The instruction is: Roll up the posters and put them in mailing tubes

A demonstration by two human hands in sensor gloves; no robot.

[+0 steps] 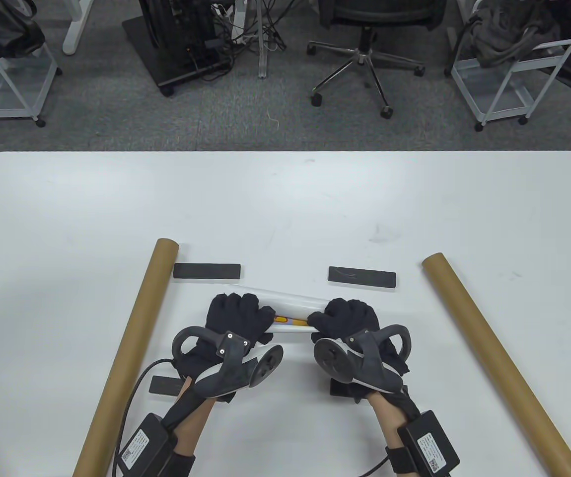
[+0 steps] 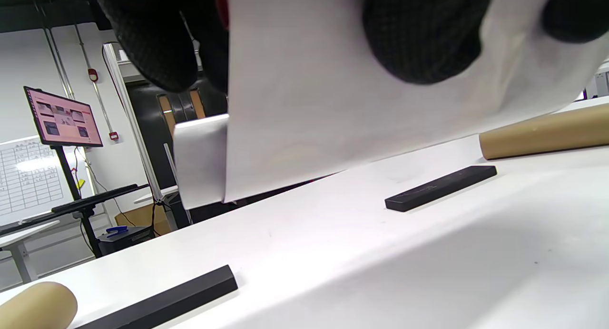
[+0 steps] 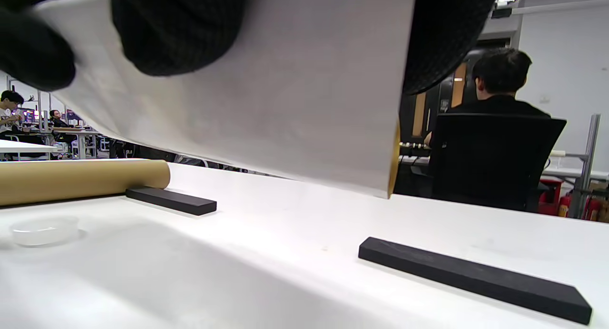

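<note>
A white rolled poster (image 1: pixel 293 304) with a strip of coloured print showing runs left to right between my hands, just in front of me. My left hand (image 1: pixel 238 314) grips its left part, fingers curled over the roll. My right hand (image 1: pixel 347 318) grips the right part the same way. In the left wrist view the poster (image 2: pixel 333 96) hangs a little above the table, and the right wrist view shows the poster (image 3: pixel 285 105) raised too. One brown mailing tube (image 1: pixel 131 348) lies on the left, another mailing tube (image 1: pixel 494 357) on the right, both apart from the hands.
Two black bars (image 1: pixel 207 271) (image 1: pixel 362 277) lie beyond the poster; two more bars (image 1: pixel 164 385) (image 1: pixel 337 388) sit near my wrists, partly hidden. A clear plastic cap (image 3: pixel 43 230) rests on the white table (image 1: pixel 285 198). Chairs and carts stand past the far edge.
</note>
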